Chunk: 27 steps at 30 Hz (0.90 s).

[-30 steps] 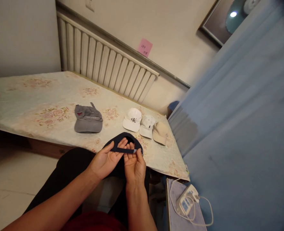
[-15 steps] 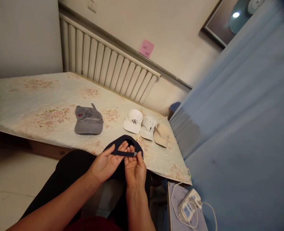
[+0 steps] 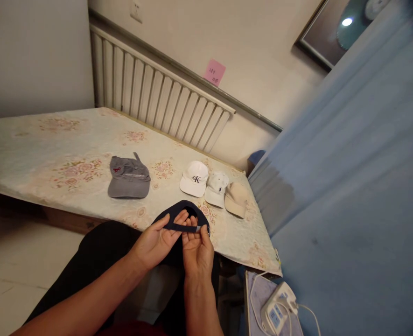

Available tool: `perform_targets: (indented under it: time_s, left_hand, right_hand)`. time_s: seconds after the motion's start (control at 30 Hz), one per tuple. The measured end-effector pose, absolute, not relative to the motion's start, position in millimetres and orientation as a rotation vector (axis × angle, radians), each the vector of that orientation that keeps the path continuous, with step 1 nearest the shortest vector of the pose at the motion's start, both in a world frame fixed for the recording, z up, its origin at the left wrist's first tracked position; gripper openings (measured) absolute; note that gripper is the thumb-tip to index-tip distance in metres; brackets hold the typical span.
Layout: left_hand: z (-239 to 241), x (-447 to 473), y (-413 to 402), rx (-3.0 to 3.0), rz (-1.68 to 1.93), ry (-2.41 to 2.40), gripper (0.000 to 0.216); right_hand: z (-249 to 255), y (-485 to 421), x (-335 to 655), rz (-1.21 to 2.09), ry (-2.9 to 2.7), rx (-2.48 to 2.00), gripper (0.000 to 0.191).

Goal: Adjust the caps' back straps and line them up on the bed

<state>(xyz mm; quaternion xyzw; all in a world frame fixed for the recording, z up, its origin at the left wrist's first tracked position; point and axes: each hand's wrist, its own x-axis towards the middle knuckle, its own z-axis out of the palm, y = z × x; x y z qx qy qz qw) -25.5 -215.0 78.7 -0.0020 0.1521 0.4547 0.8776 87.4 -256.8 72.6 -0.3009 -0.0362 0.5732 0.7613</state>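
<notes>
Between my hands is a dark navy cap (image 3: 180,208), its back opening and strap turned toward me above my lap. My left hand (image 3: 159,238) grips the left end of the strap, thumb on top and fingers reaching through the opening. On the other end, by a small pale buckle, my right hand (image 3: 196,249) pinches with its thumb, fingers under the strap. Beyond the navy cap stand a white cap with black letters (image 3: 194,178), a white cap with a small dark logo (image 3: 216,189) and a beige cap (image 3: 236,198). A grey cap (image 3: 129,177) lies to the left.
The caps rest on a bed with a floral cover (image 3: 69,140). A radiator (image 3: 157,88) runs along the wall behind it. At right hang blue curtains (image 3: 349,186), and a power strip with cables (image 3: 278,308) lies on a small stand at lower right.
The whole view has shifted slightly, so things sit a little lower in the picture. Both hands keep their hold on the navy cap's strap, and the other caps have not moved.
</notes>
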Motion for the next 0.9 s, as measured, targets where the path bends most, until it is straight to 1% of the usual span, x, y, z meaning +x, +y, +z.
perform_targets:
  time_s: [0.5, 0.77, 0.9]
  left_hand:
    - [81.9, -19.7, -213.4, 0.063, 0.938, 0.343, 0.051]
    - [77.7, -19.1, -210.7, 0.049, 0.966, 0.362, 0.053]
    - [77.5, -19.0, -211.3, 0.057, 0.961, 0.369, 0.051]
  right_hand:
    - [69.8, -252.6, 91.2, 1.208, -0.1, -0.689, 0.019]
    - [68.0, -250.8, 92.8, 1.214, -0.056, -0.651, 0.029]
    - [69.7, -249.7, 92.2, 1.221, -0.019, -0.633, 0.027]
